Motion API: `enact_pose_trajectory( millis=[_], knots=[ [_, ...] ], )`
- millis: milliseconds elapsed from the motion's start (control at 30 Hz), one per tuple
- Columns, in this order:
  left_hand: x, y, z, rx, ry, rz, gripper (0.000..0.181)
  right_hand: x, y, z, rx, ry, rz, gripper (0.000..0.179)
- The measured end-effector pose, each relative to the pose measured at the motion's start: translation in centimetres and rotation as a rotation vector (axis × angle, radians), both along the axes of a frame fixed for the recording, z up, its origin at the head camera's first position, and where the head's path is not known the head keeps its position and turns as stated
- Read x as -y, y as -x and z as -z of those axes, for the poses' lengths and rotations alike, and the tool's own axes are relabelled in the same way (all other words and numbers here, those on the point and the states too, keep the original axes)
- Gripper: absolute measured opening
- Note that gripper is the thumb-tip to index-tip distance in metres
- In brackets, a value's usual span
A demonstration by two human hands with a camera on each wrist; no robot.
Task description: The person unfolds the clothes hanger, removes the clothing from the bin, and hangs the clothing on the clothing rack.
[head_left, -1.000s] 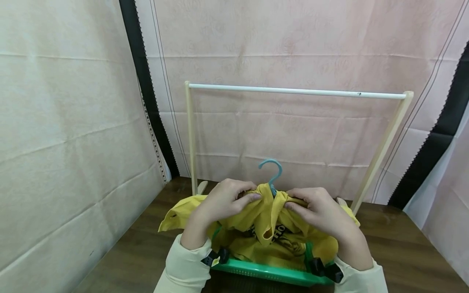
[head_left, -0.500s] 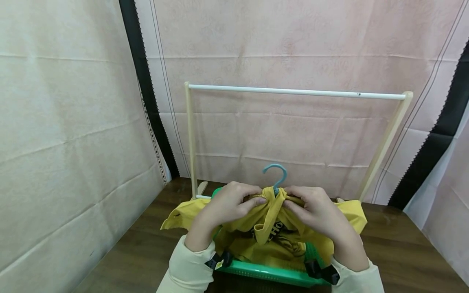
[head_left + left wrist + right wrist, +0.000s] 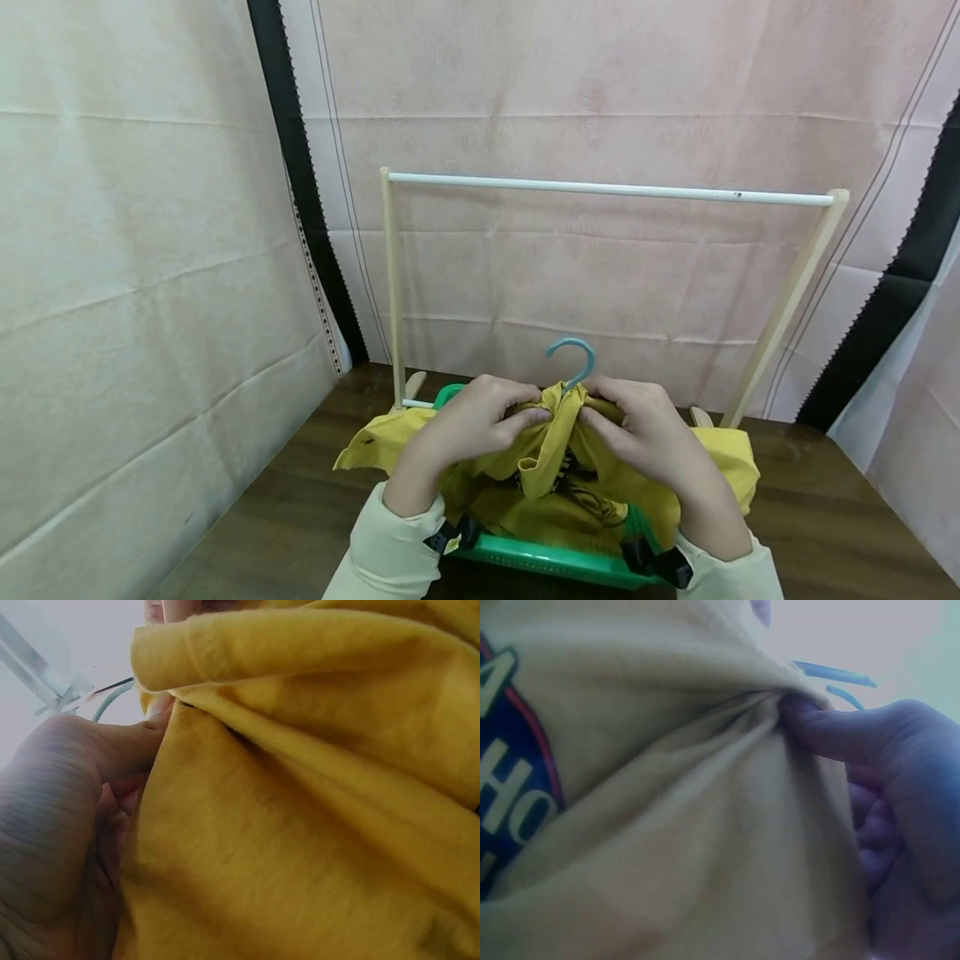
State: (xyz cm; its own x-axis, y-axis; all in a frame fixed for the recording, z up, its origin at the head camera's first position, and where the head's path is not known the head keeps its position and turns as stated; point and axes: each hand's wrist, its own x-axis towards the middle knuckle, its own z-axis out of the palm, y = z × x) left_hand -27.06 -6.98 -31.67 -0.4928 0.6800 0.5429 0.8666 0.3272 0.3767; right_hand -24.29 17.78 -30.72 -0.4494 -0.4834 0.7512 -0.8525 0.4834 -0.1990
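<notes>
A yellow printed shirt (image 3: 547, 454) hangs bunched between both hands, its lower part over a green basket (image 3: 555, 560). The hook of a light blue clothes hanger (image 3: 573, 362) sticks up through the gathered neck; the rest of the hanger is hidden in the cloth. My left hand (image 3: 480, 421) pinches the shirt just left of the hook, thumb in front. Right of the hook, my right hand (image 3: 641, 425) pinches the cloth the same way. In the right wrist view the thumb presses into the shirt (image 3: 682, 795), and folds fan out from it.
Behind the hands stands a clothes rack with a white rail (image 3: 600, 188) and cream posts (image 3: 787, 308). It rests on a dark wooden table (image 3: 285, 500). Pale cloth walls (image 3: 150, 250) enclose the table at the back and sides.
The hanger hook has shifted slightly right and down, and more of it leans right. Both hands have come a little closer together, still pinching the shirt.
</notes>
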Motion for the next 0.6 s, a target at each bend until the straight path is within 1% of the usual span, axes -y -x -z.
enact_pose_trajectory(
  millis=[133,300,367,467,600],
  knots=[
    [-0.1,0.1,0.0,-0.008,0.014,-0.01,0.033,-0.2,0.0,0.1,0.045,-0.027,-0.013,0.03],
    [0.0,0.1,0.0,-0.007,-0.007,-0.016,0.029,-0.6,0.0,0.0,0.102,-0.069,-0.042,0.026],
    [0.1,0.2,-0.1,-0.005,-0.016,-0.018,0.026,-1.0,-0.1,-0.2,0.129,-0.086,-0.037,0.024],
    [0.4,0.3,-0.2,-0.008,-0.03,-0.03,0.024,-2.0,-0.6,-0.6,0.171,-0.109,0.016,0.02],
    [0.7,0.5,-0.2,-0.03,-0.043,-0.054,0.025,-3.8,-1.3,-1.0,0.233,-0.123,0.103,0.022]
  ],
)
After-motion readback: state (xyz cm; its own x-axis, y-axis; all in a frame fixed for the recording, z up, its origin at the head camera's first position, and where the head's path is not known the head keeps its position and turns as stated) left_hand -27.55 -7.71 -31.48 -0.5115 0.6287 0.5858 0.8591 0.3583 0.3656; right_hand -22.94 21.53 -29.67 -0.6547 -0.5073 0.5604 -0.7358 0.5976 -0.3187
